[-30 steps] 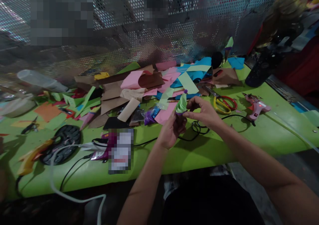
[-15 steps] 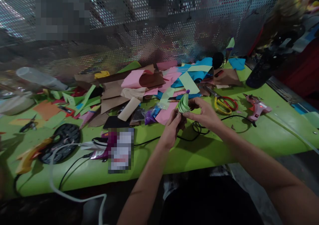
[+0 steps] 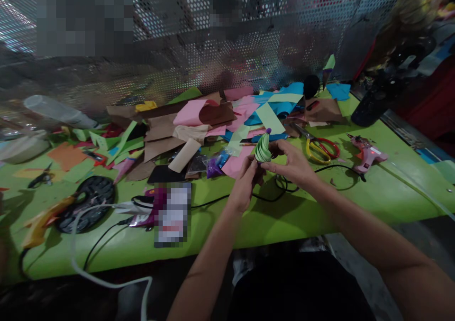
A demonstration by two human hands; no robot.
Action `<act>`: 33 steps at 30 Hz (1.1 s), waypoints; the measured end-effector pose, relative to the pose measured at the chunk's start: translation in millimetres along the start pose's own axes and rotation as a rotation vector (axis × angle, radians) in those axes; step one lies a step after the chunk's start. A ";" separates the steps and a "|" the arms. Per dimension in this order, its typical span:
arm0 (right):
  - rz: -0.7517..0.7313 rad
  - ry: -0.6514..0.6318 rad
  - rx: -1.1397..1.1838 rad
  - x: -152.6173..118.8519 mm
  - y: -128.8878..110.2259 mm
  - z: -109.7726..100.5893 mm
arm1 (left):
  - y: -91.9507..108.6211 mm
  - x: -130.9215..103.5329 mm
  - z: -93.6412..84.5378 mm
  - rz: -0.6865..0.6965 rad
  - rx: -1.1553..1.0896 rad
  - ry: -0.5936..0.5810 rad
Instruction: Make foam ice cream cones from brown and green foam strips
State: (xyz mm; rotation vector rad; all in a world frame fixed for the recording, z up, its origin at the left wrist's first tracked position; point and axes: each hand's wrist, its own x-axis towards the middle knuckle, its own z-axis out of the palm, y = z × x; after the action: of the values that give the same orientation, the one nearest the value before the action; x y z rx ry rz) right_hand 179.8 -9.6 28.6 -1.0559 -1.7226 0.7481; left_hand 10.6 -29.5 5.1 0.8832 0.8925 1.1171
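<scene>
A light green paper or foam swirl (image 3: 262,149), shaped like soft-serve ice cream with a small purple ball (image 3: 268,131) on top, stands upright between my hands above the table. My left hand (image 3: 247,178) is closed around its lower end, and most of that base is hidden behind the fingers. My right hand (image 3: 288,162) is bent round the right side of the swirl, thumb low at its bottom edge and forefinger higher up. Behind them lies a pink sheet (image 3: 236,164), with a packet of purple and blue bits (image 3: 215,164) to the left.
Coloured sheets and scraps (image 3: 199,112) cover the back of the green table (image 3: 213,235). Scissors (image 3: 320,149) and a pink glue gun (image 3: 368,155) lie at right, with a black cord (image 3: 270,198) under my hands. A yellow-handled tool (image 3: 46,221) rests on a black round tray (image 3: 94,197) at left.
My right thumb has slid slightly down the swirl, so more of its lower part shows. The left hand has kept its hold in nearly the same place.
</scene>
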 end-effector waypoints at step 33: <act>-0.046 0.015 -0.030 -1.6 0.5 1.0 | -3.5 -0.8 -0.8 0.051 0.049 0.000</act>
State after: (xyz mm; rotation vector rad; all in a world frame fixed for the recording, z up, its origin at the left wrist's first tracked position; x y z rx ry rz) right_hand 179.3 -10.8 27.2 -1.0368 -1.7447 0.6860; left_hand 11.0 -30.9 1.7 0.9506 0.9044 1.1430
